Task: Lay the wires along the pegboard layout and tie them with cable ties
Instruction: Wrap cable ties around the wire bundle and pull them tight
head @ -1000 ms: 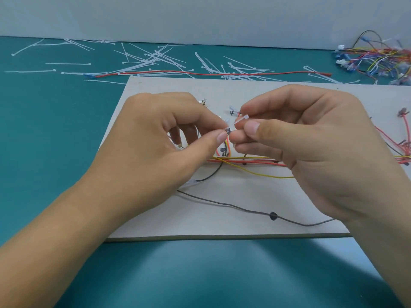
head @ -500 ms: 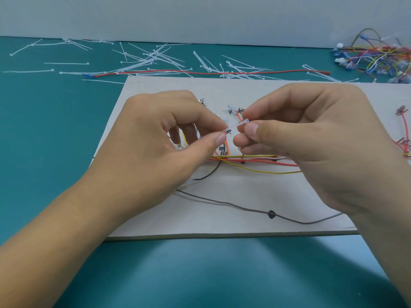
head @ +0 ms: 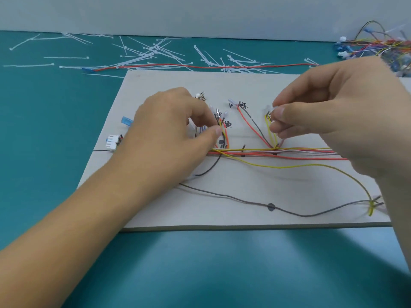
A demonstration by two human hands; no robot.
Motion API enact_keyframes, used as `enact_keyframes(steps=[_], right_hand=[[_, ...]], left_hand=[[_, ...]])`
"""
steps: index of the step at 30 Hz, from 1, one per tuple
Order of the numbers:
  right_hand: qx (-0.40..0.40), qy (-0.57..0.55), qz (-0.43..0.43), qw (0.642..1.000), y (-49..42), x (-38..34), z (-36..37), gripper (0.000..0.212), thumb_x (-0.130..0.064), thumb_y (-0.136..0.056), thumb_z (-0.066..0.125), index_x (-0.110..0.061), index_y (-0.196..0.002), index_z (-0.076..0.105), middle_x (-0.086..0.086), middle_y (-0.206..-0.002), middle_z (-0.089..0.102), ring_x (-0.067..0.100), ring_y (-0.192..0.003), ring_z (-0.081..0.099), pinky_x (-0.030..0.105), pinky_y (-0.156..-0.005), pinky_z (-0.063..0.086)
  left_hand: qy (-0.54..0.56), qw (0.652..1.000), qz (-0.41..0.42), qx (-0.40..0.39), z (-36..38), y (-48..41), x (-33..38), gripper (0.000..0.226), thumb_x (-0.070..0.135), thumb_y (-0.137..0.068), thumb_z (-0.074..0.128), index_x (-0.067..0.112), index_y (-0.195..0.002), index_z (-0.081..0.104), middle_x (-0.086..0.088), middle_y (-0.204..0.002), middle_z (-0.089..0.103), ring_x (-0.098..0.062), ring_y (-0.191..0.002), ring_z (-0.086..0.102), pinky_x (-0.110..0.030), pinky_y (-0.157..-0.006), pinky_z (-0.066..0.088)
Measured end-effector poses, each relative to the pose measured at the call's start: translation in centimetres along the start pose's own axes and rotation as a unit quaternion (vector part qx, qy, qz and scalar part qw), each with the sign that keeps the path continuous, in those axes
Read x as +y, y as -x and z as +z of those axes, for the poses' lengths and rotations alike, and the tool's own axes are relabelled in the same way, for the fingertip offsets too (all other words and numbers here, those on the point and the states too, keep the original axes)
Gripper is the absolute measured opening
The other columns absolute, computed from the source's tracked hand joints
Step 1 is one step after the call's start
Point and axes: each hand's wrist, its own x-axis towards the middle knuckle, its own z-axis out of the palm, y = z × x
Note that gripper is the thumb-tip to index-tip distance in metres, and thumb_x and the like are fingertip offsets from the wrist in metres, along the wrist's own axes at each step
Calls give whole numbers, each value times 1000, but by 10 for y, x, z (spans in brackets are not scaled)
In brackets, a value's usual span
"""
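The left forearm is entering from the lower left corner and is crossing the teal mat (head: pixel 44 130) diagonally toward the grey board (head: pixel 155 207). Just left of the wrist, a white connector (head: pixel 111 142) is lying at the board's left edge, with a blue connector (head: pixel 126 121) beyond it. The left hand (head: pixel 175 138) is hovering palm down over the board's left half with its fingers curled. Its thumb and forefinger are pinching the left branch (head: pixel 225 135) of yellow and red wires just below its terminals (whether the heel of the hand is touching the board cannot be told).

The main bundle (head: pixel 300 152) is running left to right across the board's middle. A loose yellow wire (head: pixel 289 166) is sagging below it, and a grey wire (head: pixel 233 197) is trailing along nearer the front edge.

The right hand (head: pixel 333 121) is coming in from the right edge, raised above the board, with its knuckles up and fingers curled. Its thumb and forefinger are gripping the tip of the right branch (head: pixel 270 132) of yellow wires, which is rising from the main bundle.

Loose cable ties (head: pixel 153 53) are lying scattered on the mat behind the board. A heap of spare wires (head: pixel 382 44) is sitting at the far right.
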Motion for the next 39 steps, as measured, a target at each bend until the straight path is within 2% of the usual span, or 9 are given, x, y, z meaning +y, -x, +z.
enact_keyframes(steps=[3,6,13,18,21,25,31,35,39], right_hand=[[-17,37,11,999,-3,3,-2,13,8,-83,73,-4,-78,73,13,-64,74,25,-61,76,37,-64,65],[-13,48,18,999,-5,3,-7,17,9,-83,73,-6,-75,73,10,-63,74,24,-59,76,24,-56,61],[-22,100,38,994,-9,7,-17,16,5,-82,75,-9,-74,76,11,-64,75,25,-61,76,46,-71,65],[-5,84,41,996,-11,6,-34,24,7,-80,74,-16,-76,78,14,-66,75,31,-65,77,50,-79,62],[-31,111,42,992,-10,8,-27,26,7,-80,74,-19,-75,78,11,-64,75,28,-62,76,47,-77,62],[-52,156,27,986,-6,8,-7,28,1,-81,72,-26,-74,75,0,-60,74,14,-56,74,30,-65,55],[-30,205,2,978,-4,8,7,18,-6,-77,74,-23,-70,75,-5,-61,72,19,-58,70,40,-65,63],[-25,210,6,977,-4,8,10,18,-8,-77,74,-23,-69,75,-7,-63,72,15,-55,69,29,-58,58],[-26,212,11,977,-5,8,9,17,-8,-78,74,-23,-69,75,-7,-63,72,14,-56,69,31,-61,59]], left_hand=[[-37,999,-32,-14,5,-1,2,8,38,-90,73,32,-87,78,7,-95,62,-22,-100,58,-46,-94,49],[-37,998,-53,-11,4,-3,1,9,32,-89,71,31,-85,80,9,-94,63,-18,-96,59,-36,-88,50],[-1,995,-94,-40,3,-8,0,16,20,-86,71,31,-79,80,19,-73,63,9,-77,58,-4,-56,36],[40,992,-105,-54,2,-8,1,16,16,-85,74,28,-75,78,27,-47,54,9,-46,51,-7,-42,31],[48,991,-114,-58,1,-9,3,14,15,-84,76,27,-76,78,24,-43,53,6,-42,50,-8,-41,30],[58,987,-133,-68,1,-12,4,14,16,-81,79,28,-75,80,18,-46,59,1,-41,50,-8,-40,31],[26,989,-131,-66,-2,-12,7,16,20,-80,82,31,-70,78,20,-44,56,2,-43,50,-8,-39,30],[-52,990,-116,-52,0,-12,12,14,24,-82,78,31,-69,75,16,-56,60,4,-63,57,-17,-55,38],[-167,983,-63,-52,5,-11,15,14,27,-92,64,25,-81,73,5,-95,56,-27,-98,53,-40,-84,44]])
